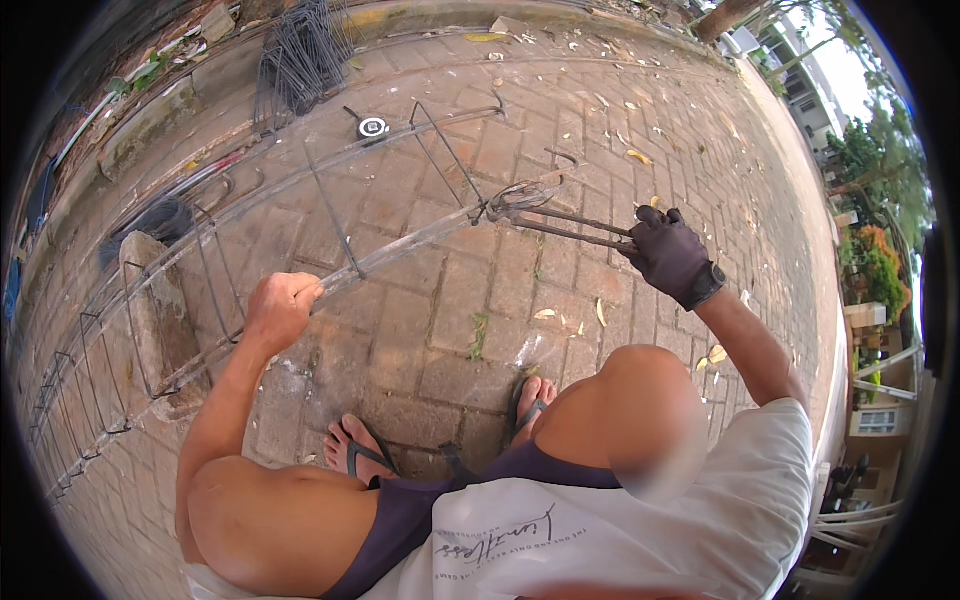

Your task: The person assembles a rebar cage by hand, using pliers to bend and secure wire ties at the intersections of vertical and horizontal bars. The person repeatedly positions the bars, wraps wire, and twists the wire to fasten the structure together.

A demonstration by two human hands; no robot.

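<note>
A long rebar cage [400,247] with thin stirrups runs from the lower left toward the middle. My bare left hand [283,312] is closed around its near lengthwise bar. My right hand [672,250], in a dark glove, grips the two long handles of a pair of pincers [575,228]. The jaws meet the near bar at the corner of the end stirrup [447,155]. A loose bundle of thin tie wire [525,196] lies right beside the jaws and partly hides them. Whether the jaws pinch a wire is too small to tell.
A concrete block [165,320] sits under the cage at left, near a dark wire coil [165,220]. Several bent stirrups [300,60] are piled by the kerb [150,125]. A round black-and-white object [373,128] lies past the cage. Leaves dot the brick paving [480,290].
</note>
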